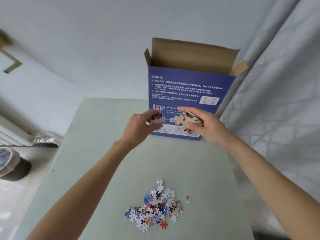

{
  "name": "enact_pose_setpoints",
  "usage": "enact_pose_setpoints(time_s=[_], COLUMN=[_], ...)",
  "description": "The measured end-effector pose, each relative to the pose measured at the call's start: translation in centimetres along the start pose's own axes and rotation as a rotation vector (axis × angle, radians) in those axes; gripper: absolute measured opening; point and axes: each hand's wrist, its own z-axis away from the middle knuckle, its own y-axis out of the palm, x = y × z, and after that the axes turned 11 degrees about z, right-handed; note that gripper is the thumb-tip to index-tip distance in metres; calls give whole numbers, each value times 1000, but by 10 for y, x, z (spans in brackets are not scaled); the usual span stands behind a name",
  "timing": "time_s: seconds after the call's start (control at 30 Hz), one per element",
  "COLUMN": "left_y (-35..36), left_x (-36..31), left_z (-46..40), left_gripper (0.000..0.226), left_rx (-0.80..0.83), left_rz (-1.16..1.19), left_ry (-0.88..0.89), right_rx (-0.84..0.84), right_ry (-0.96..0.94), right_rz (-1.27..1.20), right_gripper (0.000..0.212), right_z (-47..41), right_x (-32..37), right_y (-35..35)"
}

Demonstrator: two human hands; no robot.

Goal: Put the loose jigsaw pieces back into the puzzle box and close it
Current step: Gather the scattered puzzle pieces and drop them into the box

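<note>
A tall blue puzzle box (pixel 183 87) stands upright at the far end of the pale green table (pixel 90 153), its brown top flaps open. My left hand (pixel 140 126) grips a clump of jigsaw pieces (pixel 156 118) in front of the box's lower face. Beside it, my right hand (pixel 207 125) grips another bunch of pieces (pixel 187 121), mostly tan backs showing. Both hands are raised above the table and blurred. A pile of loose jigsaw pieces (pixel 155 207) lies on the table near me, with one red piece (pixel 163 224) at its edge and a stray piece (pixel 188 200) to its right.
A quilted grey mattress (pixel 277 118) leans along the table's right side, right behind the box. To the left, off the table, stand a dark round stool or bin (pixel 12 165) and a white radiator (pixel 10 135). A white wall rises behind.
</note>
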Motion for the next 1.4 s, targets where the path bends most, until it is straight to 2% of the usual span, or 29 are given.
enact_pose_setpoints(time_s=[0.13,0.23,0.37,0.5,0.6,0.77,1.07,1.27,1.4], left_y=[-26,-32,-27,-29,-33,-34,-45,-46,-44], left_x=[-58,-78,-68,-61,-62,-61,-64,-65,-66], left_z=[-88,-141,-179,-186,-187,-186,-181,-177,-180], left_gripper=[28,31,33,32,24,18,18,24,19], left_rx=[-145,-165,-34,95,115,77,105,32,72], left_rz=[-132,-232,-412,-450,-455,-315,-325,-273,-286], left_ry=[280,376,325,292,266,225,198,240,243], right_rx=[-131,-238,-272,-201,-136,-83,48,19,-25], right_ry=[-61,-59,-31,-96,-150,-182,-140,-155,-183], right_rz=[16,69,172,466,571,668,748,674,666], right_gripper=[49,50,51,53,47,46,48,24,21], right_z=[-55,-93,-126,-138,-139,-142,-152,-156,-154], right_x=[19,18,9,3,2,6,12,8,7], right_y=[-65,-98,-117,-119,-118,-114,-108,-102,-97])
